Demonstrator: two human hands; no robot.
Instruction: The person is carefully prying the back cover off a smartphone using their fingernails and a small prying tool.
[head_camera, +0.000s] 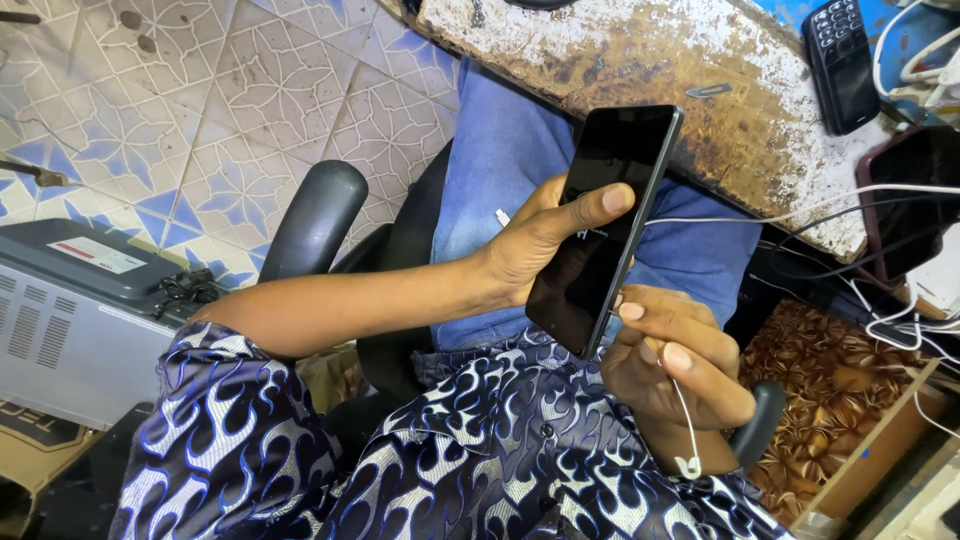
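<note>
My left hand (545, 235) grips a black smartphone (605, 215) with a dark screen, the thumb lying across the glass. It is held over my lap, tilted, just below the desk edge. My right hand (675, 365) sits at the phone's lower end, fingers pinched on a thin white cable (688, 430) whose plug end hangs below the hand. Another white cable (760, 213) runs from the phone's side towards the desk.
A worn, rust-stained desk top (640, 50) crosses the upper right, with a black keypad phone (840, 62), a dark device (915, 200) and tangled white cables on it. A grey metal appliance (80, 320) stands at left on the tiled floor. Black chair armrests (315, 225) flank me.
</note>
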